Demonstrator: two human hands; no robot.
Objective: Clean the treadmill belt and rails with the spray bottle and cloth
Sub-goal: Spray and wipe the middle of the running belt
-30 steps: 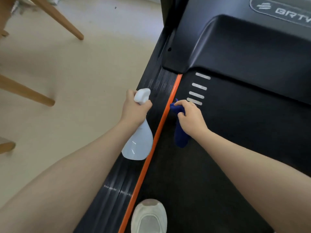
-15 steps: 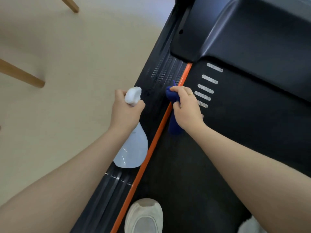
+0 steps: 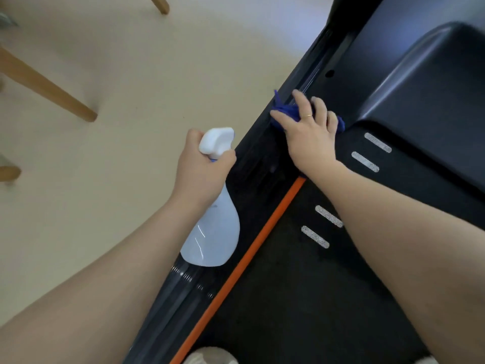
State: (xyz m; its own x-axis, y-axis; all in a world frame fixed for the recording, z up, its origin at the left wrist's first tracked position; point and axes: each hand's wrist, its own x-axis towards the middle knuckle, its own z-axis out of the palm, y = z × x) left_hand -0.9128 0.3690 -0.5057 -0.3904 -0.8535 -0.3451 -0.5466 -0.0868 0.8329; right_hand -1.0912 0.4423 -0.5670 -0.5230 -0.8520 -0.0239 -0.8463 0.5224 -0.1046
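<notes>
Shoe: pale toe of a shoe (image 3: pixel 210 356) on the black treadmill belt (image 3: pixel 301 298), near edge.
Stripe: orange strip (image 3: pixel 244 264) between belt and ridged black side rail (image 3: pixel 189 285).
Left hand (image 3: pixel 202 174): fingers wrapped round the neck of a translucent white plastic spray bottle (image 3: pixel 214 232), held over the rail.
Right hand (image 3: pixel 309 137): fingers spread, pressing a crumpled dark blue cloth (image 3: pixel 286 111) onto the rail's far end, beside the black motor cover (image 3: pixel 420 82).
Floor: beige floor (image 3: pixel 118 101), wooden legs (image 3: pixel 47 88) far left.
</notes>
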